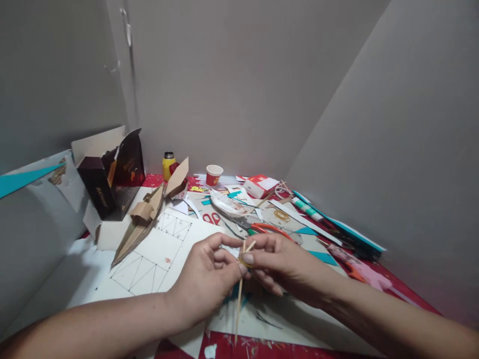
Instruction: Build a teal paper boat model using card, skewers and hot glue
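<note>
Thin wooden sticks point(240, 301) meet between my two hands, their upper ends crossing and the longer one pointing down. My left hand point(209, 274) pinches them at the crossing with thumb and fingers. Just to the right, my right hand point(271, 257) is closed with thumb and forefinger at the same spot. A yellowish rubber band point(245, 263) shows around the sticks under my right thumb. The fingertips partly hide the joint. Beneath lies a white sheet point(164, 254) with ruled truss-like drawings.
A cardboard boat shape point(144, 219) and dark box point(110, 184) stand left. At the back are a yellow bottle point(168, 166) and paper cup point(214, 175). Orange-handled pliers point(271, 229), red-handled scissors point(211, 218), coiled rubber bands point(281, 215) and a pink glue gun point(368, 274) lie beyond.
</note>
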Action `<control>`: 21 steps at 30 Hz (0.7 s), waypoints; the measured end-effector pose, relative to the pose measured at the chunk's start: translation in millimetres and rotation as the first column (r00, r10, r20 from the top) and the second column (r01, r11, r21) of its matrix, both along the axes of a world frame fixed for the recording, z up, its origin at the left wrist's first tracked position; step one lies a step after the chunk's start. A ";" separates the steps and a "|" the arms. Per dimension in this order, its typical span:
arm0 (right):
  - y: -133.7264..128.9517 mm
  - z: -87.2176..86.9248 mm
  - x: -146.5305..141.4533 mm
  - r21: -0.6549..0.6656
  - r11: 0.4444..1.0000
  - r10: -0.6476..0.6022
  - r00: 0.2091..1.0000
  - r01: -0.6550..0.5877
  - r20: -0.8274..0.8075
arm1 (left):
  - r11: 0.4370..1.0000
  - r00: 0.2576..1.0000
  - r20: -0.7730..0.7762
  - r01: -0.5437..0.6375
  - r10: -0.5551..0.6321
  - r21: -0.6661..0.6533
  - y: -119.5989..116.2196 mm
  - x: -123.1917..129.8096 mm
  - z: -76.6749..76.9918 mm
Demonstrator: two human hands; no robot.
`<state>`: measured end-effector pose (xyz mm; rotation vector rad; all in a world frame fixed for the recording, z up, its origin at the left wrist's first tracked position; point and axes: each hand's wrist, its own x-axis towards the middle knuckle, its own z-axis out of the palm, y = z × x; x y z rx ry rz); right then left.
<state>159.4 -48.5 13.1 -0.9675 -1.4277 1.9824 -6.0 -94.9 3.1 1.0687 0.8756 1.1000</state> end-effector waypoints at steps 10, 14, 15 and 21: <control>3.6 8.0 7.3 0.038 0.999 -0.014 0.998 0.016 -0.063 | 1.000 0.998 -0.062 -0.001 0.001 -0.009 8.5 -5.4 8.3; 5.8 14.8 13.2 0.109 0.994 -0.024 1.000 0.023 0.008 | 1.000 0.994 -0.110 -0.012 0.010 -0.021 9.7 -6.6 13.0; 5.9 17.3 14.5 0.128 0.992 -0.017 0.999 0.011 0.039 | 0.999 0.993 -0.115 -0.020 0.017 -0.030 10.3 -6.5 13.6; -0.3 37.3 19.6 0.294 0.932 0.114 0.941 -0.212 0.317 | 0.991 0.996 -0.084 -0.028 0.018 -0.129 12.8 -5.0 13.4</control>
